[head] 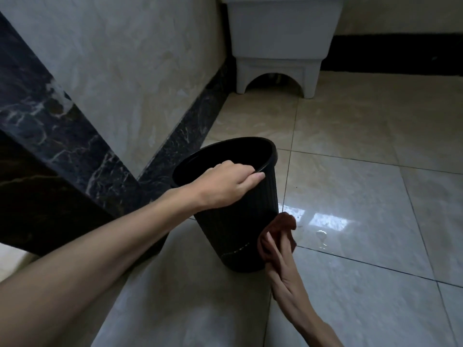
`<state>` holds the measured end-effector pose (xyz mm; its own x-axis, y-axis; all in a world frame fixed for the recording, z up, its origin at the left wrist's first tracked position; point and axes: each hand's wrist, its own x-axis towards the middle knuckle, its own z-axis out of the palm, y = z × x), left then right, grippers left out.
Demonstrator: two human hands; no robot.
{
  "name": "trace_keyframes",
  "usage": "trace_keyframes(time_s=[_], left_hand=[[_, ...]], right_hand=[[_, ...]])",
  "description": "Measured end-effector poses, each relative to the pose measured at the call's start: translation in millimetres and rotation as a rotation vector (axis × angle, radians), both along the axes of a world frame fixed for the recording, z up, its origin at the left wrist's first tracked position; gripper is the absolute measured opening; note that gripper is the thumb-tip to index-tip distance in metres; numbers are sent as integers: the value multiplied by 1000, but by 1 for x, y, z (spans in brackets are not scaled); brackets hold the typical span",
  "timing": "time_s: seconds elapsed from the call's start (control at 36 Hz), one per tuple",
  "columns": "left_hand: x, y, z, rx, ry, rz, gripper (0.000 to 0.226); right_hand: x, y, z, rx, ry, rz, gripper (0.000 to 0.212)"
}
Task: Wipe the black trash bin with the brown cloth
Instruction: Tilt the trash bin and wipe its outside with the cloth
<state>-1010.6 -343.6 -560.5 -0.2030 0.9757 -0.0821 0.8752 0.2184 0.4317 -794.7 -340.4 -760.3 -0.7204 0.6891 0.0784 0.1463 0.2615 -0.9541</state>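
Nearest the camera, the brown cloth (278, 236) is being pressed by the right hand (280, 269) against the lower right side of the black trash bin (233, 221); the fingers are being kept flat and together over the bunched cloth, with a fold sticking out above them. Whether the cloth is being pinched from behind cannot be told. The ribbed bin is being held tilted on the tiled floor (363, 196), its mouth leaning away toward the wall, its base resting close to a grout line. A little farther off, the bin's near rim is being gripped by the left hand (230, 184), with the fingers being curled inside over the edge and the thumb laid along the outside. Just right of the bin, light is being reflected by wet patches on the tiles. To the left, the pale marble wall (125, 71) is being met by a dark skirting strip (190, 126). Farthest away, a white footed basin (278, 46) is being seen standing in the floor's far corner.
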Motion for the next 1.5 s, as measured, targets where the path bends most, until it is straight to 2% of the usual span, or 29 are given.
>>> trace_keyframes(time_s=[0.08, 0.22, 0.33, 0.44, 0.56, 0.64, 0.72, 0.81, 1.0, 1.14, 1.28, 1.39, 1.44, 1.5], left_hand=[[-7, 11, 9, 58, -79, 81, 53], [-20, 26, 8, -49, -266, 244, 57], [-19, 34, -9, -86, -370, 297, 56], [-26, 35, -22, -85, -452, 382, 55], [-31, 33, -19, -115, -454, 407, 56], [-33, 33, -18, -143, -453, 435, 55], [-26, 34, -16, -161, -469, 436, 44], [-18, 38, -11, -156, -472, 429, 38], [-6, 45, -4, -166, -535, 513, 36], [4, 48, 1, -178, -561, 557, 31], [-2, 42, 4, -226, -769, 589, 33], [-15, 20, 0, -300, -988, 439, 64], [-15, 2, -5, -319, -1042, 368, 56], [-12, -18, -14, -280, -1011, 337, 40]], right_hand=[[-18, 6, 16, 50, -1, -71, 59], [-38, 27, 67, 278, 4, -7, 52], [-56, 41, 95, 508, -153, 85, 50], [-54, 44, 92, 648, -301, 146, 54], [-16, 33, 69, 717, -336, 197, 54], [28, 25, 41, 719, -314, 218, 54], [67, 22, 15, 734, -253, 210, 55], [79, 20, 11, 725, -262, 191, 56], [23, 24, 64, 560, -364, 165, 54], [-28, 32, 100, 581, -362, 190, 55], [-38, 34, 105, 661, -360, 183, 55], [-26, 45, 101, 590, -325, 129, 55], [-23, 45, 100, 577, -327, 145, 55], [-22, 42, 99, 597, -346, 171, 56]])
